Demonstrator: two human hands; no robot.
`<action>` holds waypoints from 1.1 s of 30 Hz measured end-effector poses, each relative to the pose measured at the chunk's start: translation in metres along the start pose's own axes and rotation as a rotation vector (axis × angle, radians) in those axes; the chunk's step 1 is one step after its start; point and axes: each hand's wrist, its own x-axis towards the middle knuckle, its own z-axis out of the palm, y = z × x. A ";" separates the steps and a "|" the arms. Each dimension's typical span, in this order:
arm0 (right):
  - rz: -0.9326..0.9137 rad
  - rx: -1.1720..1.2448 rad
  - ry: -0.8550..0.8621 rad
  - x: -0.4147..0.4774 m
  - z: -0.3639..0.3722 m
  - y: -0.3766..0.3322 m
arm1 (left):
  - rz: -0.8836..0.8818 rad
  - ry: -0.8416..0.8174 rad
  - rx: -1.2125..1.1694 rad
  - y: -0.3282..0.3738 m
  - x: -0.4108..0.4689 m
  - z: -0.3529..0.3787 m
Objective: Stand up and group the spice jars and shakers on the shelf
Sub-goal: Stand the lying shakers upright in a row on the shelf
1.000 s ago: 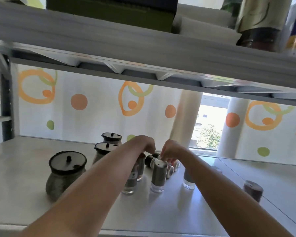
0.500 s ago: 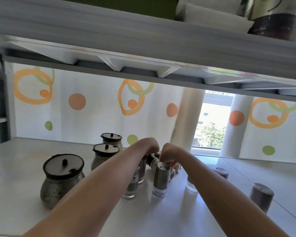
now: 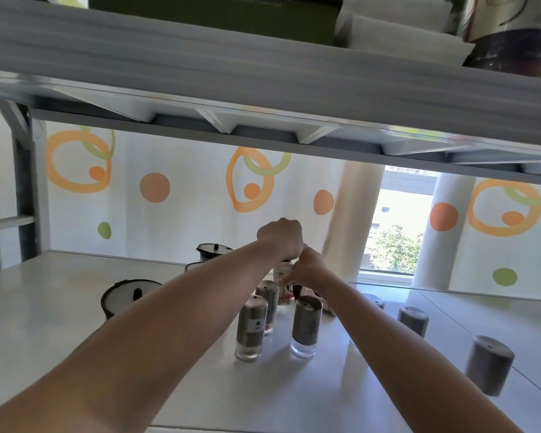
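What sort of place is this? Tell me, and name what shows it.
Likely a home kitchen or pantry shelving unit beside a window: spice shakers and lidded jars stand on the white shelf, with a circle-patterned curtain and the window behind.

— What carries the things here?

— A pale shelf (image 3: 60, 323) in a metal rack.

— What stands on it at the left?

— Two dark lidded pots, the front pot (image 3: 132, 296) and the back pot (image 3: 214, 251).

— And in the middle?

— Three upright shakers with clear bases, close together: the left shaker (image 3: 251, 328), the right shaker (image 3: 306, 326) and the rear shaker (image 3: 269, 303). Behind them is a glass jar (image 3: 284, 271); I cannot tell if it touches the shelf.

— At the right side?

— Three more: the far grey shaker (image 3: 374, 300), the middle grey shaker (image 3: 413, 320) and the near grey shaker (image 3: 489, 365), spaced apart.
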 end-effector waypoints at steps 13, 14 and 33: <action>0.007 -0.105 -0.097 -0.001 -0.002 0.003 | 0.043 -0.035 0.060 -0.001 -0.013 0.002; 0.004 -0.108 -0.101 -0.001 -0.007 0.005 | 0.043 -0.037 0.060 -0.001 -0.013 0.002; 0.140 -0.481 -0.297 0.016 -0.038 0.043 | -0.058 -0.110 0.049 0.006 0.032 0.036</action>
